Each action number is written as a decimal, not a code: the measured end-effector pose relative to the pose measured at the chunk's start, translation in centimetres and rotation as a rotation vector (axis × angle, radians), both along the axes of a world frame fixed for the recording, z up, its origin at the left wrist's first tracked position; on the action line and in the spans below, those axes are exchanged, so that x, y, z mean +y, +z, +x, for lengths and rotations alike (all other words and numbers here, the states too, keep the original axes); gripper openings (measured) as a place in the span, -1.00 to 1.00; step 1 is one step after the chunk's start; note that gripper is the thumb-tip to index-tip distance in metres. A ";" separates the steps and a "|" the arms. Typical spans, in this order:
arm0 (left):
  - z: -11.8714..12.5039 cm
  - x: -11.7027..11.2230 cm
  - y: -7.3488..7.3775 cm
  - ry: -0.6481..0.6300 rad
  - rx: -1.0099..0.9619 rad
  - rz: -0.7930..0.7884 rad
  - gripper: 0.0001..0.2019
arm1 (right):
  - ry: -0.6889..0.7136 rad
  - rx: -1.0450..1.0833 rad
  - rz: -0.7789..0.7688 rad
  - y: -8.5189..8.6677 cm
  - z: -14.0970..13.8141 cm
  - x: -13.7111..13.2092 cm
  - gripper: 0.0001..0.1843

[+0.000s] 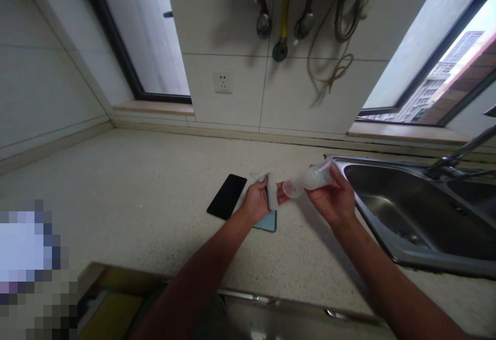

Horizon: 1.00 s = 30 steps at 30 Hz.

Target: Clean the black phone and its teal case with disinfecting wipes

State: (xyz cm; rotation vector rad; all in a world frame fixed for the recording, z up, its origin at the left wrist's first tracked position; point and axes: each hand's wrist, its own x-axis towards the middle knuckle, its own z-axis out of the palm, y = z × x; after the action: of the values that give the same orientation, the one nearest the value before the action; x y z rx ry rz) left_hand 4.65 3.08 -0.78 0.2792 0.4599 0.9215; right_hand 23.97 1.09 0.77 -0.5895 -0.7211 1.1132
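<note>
My left hand (256, 201) is closed around a whitish, flat strip (272, 191), perhaps a folded cloth, with the thumb on the near side and the fingertips behind. My right hand (334, 200) grips a translucent plastic bottle (318, 175), tilted with its round, disc-like end (293, 188) towards the left hand's fingers. Whether that end touches the fingers I cannot tell. Under the left hand lies a light-blue phone case (267, 222), partly covered by it. A black-screened phone (227, 196) rests on the counter just to the left.
The speckled pale countertop (155, 174) runs along a tiled wall. A steel sink (387, 200) with a faucet (449, 164) is set in at the right. Hoses and valves (279, 49) hang above a wall socket (223, 82). Windows stand at both sides.
</note>
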 end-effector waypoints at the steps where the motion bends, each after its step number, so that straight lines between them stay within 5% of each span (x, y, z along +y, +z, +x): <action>1: -0.1 0.1 -0.1 -0.001 -0.016 0.013 -0.73 | -0.018 -0.016 0.017 0.0 0.1 0.1 -0.85; 6: -0.1 0.3 -0.2 0.018 -0.047 -0.006 -0.76 | -0.097 -0.101 0.010 0.0 0.3 0.2 -0.85; 13: 0.1 0.1 -0.1 0.070 -0.017 -0.019 -0.70 | -0.357 -0.401 0.010 -0.3 -1.6 -0.2 -0.60; 22: 0.9 -0.1 -0.5 0.130 0.028 -0.002 -0.92 | -0.328 -0.759 0.059 -1.3 -2.5 -1.3 -0.54; 30: 1.0 -0.1 -0.4 0.174 0.057 0.070 -0.90 | -0.363 -0.880 0.100 -2.3 -2.1 -1.0 -0.62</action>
State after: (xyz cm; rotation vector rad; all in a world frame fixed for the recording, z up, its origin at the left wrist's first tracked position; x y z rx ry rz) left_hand 5.66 2.93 -1.21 0.3331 0.5107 1.1034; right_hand 21.86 0.13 -1.57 -1.0926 -1.3457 0.4386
